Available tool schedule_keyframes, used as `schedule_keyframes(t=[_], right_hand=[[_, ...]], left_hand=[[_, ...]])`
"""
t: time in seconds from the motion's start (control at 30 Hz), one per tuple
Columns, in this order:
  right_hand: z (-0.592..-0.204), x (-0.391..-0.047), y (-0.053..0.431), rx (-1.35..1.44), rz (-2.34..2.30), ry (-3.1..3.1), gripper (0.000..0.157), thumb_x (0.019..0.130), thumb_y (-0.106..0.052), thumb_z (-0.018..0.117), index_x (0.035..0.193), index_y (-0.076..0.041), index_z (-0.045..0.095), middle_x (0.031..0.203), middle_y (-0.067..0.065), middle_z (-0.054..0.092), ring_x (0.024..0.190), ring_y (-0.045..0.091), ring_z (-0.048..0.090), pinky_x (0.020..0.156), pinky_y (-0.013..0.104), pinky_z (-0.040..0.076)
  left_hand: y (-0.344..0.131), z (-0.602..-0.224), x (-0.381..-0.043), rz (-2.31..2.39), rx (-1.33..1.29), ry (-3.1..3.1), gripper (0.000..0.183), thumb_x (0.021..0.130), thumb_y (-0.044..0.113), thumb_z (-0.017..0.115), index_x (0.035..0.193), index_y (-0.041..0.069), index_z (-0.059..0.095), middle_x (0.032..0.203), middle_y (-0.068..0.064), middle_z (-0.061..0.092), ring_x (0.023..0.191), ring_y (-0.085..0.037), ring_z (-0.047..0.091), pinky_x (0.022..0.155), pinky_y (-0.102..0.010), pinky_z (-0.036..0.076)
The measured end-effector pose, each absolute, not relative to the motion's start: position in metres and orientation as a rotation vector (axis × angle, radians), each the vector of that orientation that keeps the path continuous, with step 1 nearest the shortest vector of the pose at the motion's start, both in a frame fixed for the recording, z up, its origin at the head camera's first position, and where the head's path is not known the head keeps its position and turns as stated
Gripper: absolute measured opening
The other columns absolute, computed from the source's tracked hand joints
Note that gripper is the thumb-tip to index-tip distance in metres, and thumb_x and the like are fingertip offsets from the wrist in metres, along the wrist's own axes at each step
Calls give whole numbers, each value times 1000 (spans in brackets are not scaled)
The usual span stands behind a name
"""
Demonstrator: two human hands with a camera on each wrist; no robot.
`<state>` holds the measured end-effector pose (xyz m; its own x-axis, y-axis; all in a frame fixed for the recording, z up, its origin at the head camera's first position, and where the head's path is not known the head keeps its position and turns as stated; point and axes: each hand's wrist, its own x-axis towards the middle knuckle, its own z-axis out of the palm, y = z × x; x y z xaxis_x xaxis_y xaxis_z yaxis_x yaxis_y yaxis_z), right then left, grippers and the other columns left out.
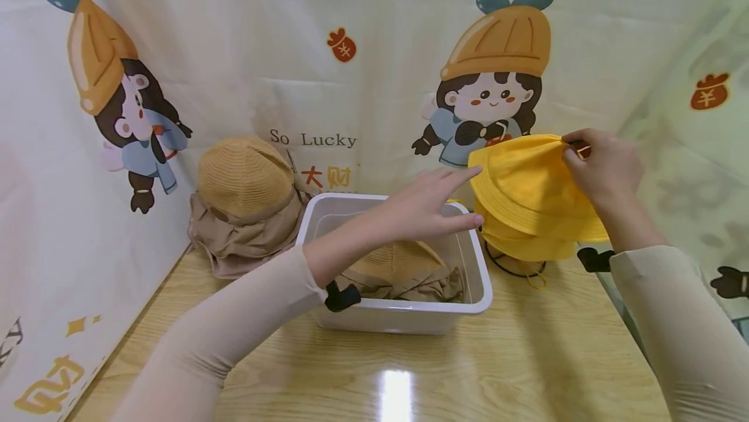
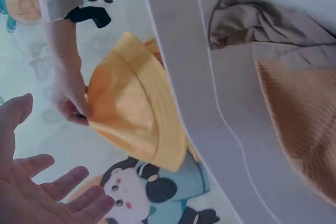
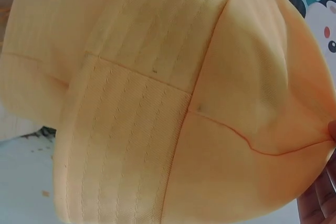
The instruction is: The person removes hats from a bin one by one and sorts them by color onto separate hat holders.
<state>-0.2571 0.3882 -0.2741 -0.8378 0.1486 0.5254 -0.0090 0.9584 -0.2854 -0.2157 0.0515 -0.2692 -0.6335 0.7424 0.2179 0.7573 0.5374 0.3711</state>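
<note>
Head view: a yellow hat [image 1: 526, 181], up in the air just right of the white box [image 1: 404, 305]. Pinched near its top between thumb and finger of the right hand [image 1: 608, 165]. Over the box, the left hand [image 1: 430, 204], with straight fingers spread apart, near the hat's brim but holding nothing. Right of the box too, a lower yellow hat [image 1: 521, 246] on a black wire stand [image 1: 515, 272].

Could slip, because of such a small pinch on soft cloth. Could drag the lower yellow hat along, from hanging so close to it. Might tip the stand, if caught on the yellow string [image 1: 537, 282] by its foot. Might bump the box, with an arm stretched across it, and squash the straw hat [image 1: 394, 266] inside.

Behind the box, easy to read on the cloth wall [image 1: 380, 97]: "So Lucky", then 大 in red and 财 in gold. Well left of the box, just "ky" and a gold Chinese letter. On the red bag [image 1: 341, 45] picture, a money sign. No brand or label to find on the yellow hat, even close up.
</note>
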Motion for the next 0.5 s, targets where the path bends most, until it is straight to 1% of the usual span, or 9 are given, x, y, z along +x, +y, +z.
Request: schedule_keyframes(t=[0.1, 0.17, 0.23, 0.37, 0.5], right_hand=[[-278, -258, 387, -109, 392, -2534, 31, 98, -25, 51, 118, -13, 72, 110, 15, 72, 94, 34, 62, 60, 45, 37], [-280, -259, 387, -116, 402, -2533, 32, 98, -25, 51, 119, -13, 72, 111, 15, 72, 94, 35, 62, 60, 46, 38], [-282, -260, 388, -126, 403, -2538, 32, 98, -26, 51, 119, -13, 71, 112, 15, 72, 94, 35, 62, 60, 47, 38], [-287, -261, 387, -128, 406, -2541, 32, 99, -26, 51, 120, -12, 71, 113, 16, 72, 93, 36, 61, 63, 48, 40], [-290, -260, 386, -128, 406, -2546, 31, 100, -26, 52, 121, -12, 70, 114, 16, 72, 95, 37, 62, 67, 50, 42]], left_hand=[[76, -268, -230, -683, -1286, -2795, 81, 95, 59, 55, 160, 23, 23, 157, -5, 40, 141, -22, 40, 114, -39, 36], [92, -269, -241, -693, -1259, -2842, 82, 95, 58, 55, 161, 23, 20, 158, -4, 38, 142, -22, 39, 114, -39, 36], [107, -272, -253, -705, -1250, -2872, 80, 97, 55, 54, 161, 22, 18, 160, -3, 36, 143, -21, 38, 115, -38, 35], [132, -277, -275, -756, -1251, -2896, 74, 102, 44, 50, 161, 18, 15, 162, -1, 32, 146, -17, 34, 118, -31, 29], [153, -283, -286, -825, -1219, -2928, 73, 102, 43, 51, 161, 19, 16, 162, 3, 31, 146, -14, 33, 118, -28, 27]])
